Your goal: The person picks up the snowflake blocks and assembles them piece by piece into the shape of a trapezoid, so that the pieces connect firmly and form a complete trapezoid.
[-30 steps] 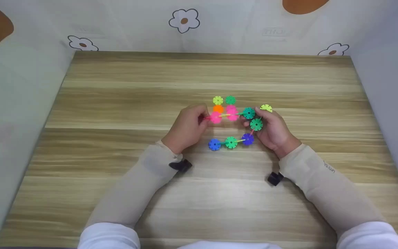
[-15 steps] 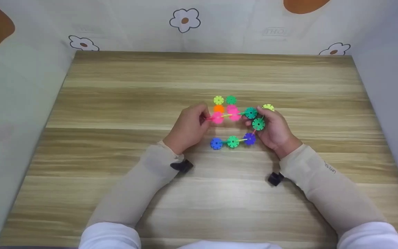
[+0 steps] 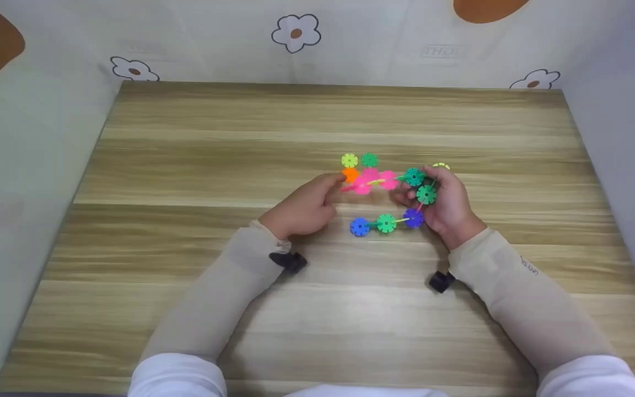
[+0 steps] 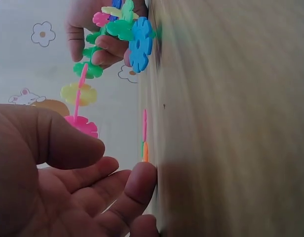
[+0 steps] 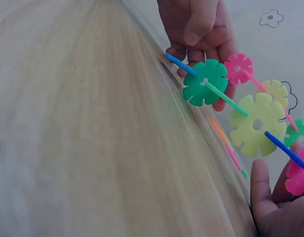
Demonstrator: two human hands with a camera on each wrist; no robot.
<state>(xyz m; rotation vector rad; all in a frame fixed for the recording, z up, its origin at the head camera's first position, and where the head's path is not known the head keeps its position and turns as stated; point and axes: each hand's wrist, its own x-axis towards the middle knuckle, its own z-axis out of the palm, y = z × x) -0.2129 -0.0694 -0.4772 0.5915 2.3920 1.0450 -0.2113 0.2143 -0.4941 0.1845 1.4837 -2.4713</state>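
Note:
My right hand [image 3: 452, 207] holds a bent chain of slotted plastic flower discs, thumb and fingers around its green discs [image 3: 426, 194]. One arm of the chain ends at the left in pink discs [image 3: 362, 185]; the nearer arm ends in a blue disc [image 3: 359, 227]. In the right wrist view a pale yellow disc [image 5: 263, 106] of the chain hangs above the table. My left hand [image 3: 302, 208] is apart from the chain, its fingers loosely extended with nothing between them. Its index fingertip is right at an orange disc [image 3: 351, 175] lying flat on the table.
Beyond the orange disc lie a yellow-green disc [image 3: 349, 160] and a green disc [image 3: 370, 160]. A loose pink disc [image 3: 371, 173] is partly overlapped by the chain. The wooden table [image 3: 213, 165] meets a flower-printed wall covering [image 3: 213, 44] at the back.
My left hand has let go of the chain's pink end and reached its index finger toward the orange disc. The right hand has shifted a little right with the chain.

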